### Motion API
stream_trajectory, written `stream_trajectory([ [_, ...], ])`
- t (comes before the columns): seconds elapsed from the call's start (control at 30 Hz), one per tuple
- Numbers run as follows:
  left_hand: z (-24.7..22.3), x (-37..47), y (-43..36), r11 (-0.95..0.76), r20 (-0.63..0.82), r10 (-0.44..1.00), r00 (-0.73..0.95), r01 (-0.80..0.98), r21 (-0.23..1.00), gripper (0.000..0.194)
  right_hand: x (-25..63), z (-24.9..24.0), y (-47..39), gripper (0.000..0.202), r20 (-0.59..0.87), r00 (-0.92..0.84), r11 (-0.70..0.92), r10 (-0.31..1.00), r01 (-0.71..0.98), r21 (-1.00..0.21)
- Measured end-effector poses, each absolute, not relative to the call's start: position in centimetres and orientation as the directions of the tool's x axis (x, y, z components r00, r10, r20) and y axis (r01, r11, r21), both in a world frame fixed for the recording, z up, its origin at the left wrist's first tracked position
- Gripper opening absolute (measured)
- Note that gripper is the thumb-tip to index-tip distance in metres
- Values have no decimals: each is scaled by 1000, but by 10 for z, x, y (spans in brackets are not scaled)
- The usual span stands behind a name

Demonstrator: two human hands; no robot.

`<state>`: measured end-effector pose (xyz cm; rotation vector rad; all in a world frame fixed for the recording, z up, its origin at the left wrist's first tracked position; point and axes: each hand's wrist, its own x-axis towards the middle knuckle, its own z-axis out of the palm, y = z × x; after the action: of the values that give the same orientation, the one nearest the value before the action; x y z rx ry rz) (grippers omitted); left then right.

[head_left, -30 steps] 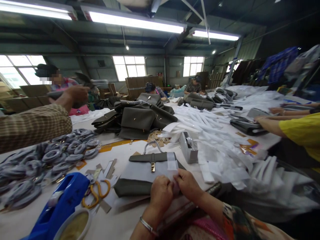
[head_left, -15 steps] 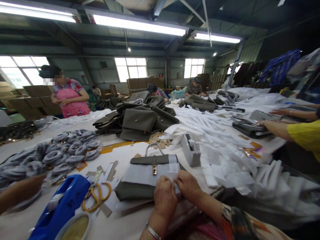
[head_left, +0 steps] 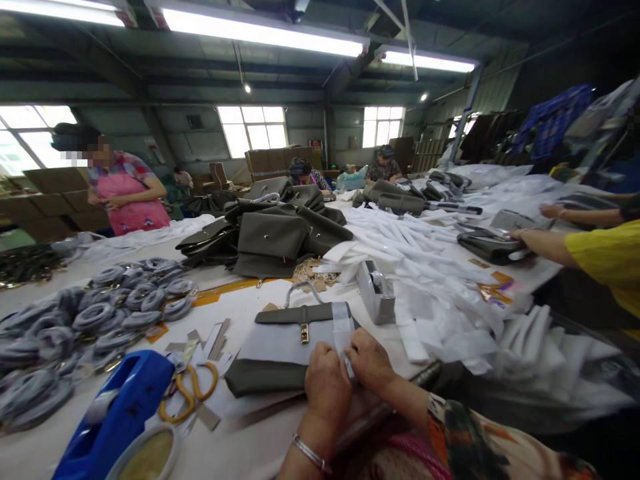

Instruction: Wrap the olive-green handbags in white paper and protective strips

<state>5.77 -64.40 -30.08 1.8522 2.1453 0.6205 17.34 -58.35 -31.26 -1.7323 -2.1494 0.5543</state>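
Note:
A dark olive handbag (head_left: 265, 379) lies on the table in front of me, with a grey looped handle and a gold clasp (head_left: 305, 333). Pale protective sheet (head_left: 280, 343) covers part of its front. Down the bag's right side runs a whitish strip (head_left: 343, 320). My left hand (head_left: 327, 381) is closed at the strip's lower part, knuckles up, over the bag's lower right. Just right of it, my right hand (head_left: 369, 360) has its fingers bent and pinching at the strip's edge. The fingertips of both hands are partly hidden.
Left are a blue tape dispenser (head_left: 117, 413), yellow-handled scissors (head_left: 187, 393), a round tub (head_left: 145, 457) and coiled grey straps (head_left: 95, 317). Behind the bag stand a grey dispenser (head_left: 376, 293) and piled bags (head_left: 273, 237). White packing material (head_left: 440, 293) spreads right, near a co-worker's yellow sleeve (head_left: 600, 257).
The strip's loose end, raised between my hands before, now lies lower against the bag. A co-worker's arm at the left edge has left the view. The whole view has shifted slightly.

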Motion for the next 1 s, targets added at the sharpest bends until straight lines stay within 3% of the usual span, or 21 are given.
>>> stream_trajectory([
  [0.13, -302, 58, -643, 102, 122, 979, -166, 903, 418, 20, 171, -311, -583, 10, -12, -187, 161, 982, 873, -460],
  [0.23, -306, 56, -646, 49, 243, 956, -166, 903, 427, 15, 169, -308, -582, 8, -26, -180, 150, 983, 885, -440],
  [0.4, -311, 51, -658, -197, 458, 888, -35, 872, 448, 20, 167, -305, -579, 7, -49, -158, 123, 986, 901, -417],
  [0.6, -332, 43, -665, -428, 560, 789, 252, 880, 206, 28, 168, -309, -572, 12, -58, -161, 122, 985, 900, -419],
  [0.73, -354, 39, -656, -470, 555, 748, 364, 881, 55, 35, 169, -310, -568, 15, -56, -190, 148, 980, 890, -431],
  [0.9, -360, 41, -655, -431, 513, 790, 335, 899, 77, 33, 177, -305, -557, 28, -31, -276, 228, 961, 850, -475],
  [1.0, -357, 42, -659, -414, 496, 811, 311, 904, 109, 33, 184, -299, -545, 23, 15, -317, 281, 948, 819, -501],
])
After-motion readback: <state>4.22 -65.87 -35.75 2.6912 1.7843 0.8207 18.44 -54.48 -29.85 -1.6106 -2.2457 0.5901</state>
